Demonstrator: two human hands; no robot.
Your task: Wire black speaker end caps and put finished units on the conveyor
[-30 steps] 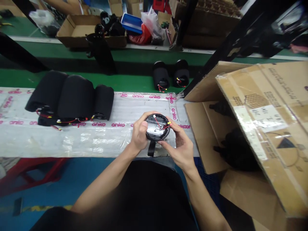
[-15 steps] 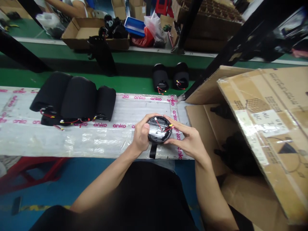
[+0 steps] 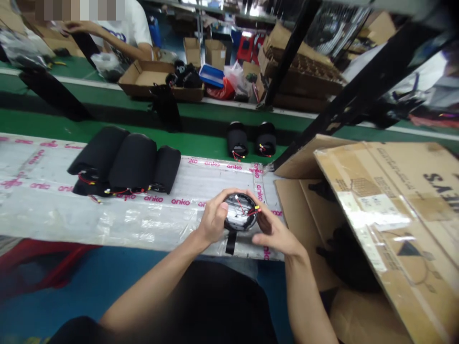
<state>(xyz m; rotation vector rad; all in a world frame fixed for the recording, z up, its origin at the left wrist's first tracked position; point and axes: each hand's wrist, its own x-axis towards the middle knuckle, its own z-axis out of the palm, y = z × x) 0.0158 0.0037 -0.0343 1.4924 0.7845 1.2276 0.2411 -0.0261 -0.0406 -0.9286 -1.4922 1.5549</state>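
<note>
A round black housing with a clear inner part and thin red and black wires stands at the near edge of the wrapped bench. My left hand is closed round its left side, thumb at the rim and fingers over the far side. At its right side, the fingers of my right hand rest against the rim near a yellow connector, while the thumb stands clear of it. A black strip lies on the bench just below the housing.
Several black cloth-covered cylinders with wires lie on the bench at left. Two similar cylinders stand on the green surface behind. An open cardboard box is close on the right, beside a dark post. Across, a person works.
The head view has tilted up, so the scene sits lower. My right thumb has come off the housing; my left hand keeps its grip.
</note>
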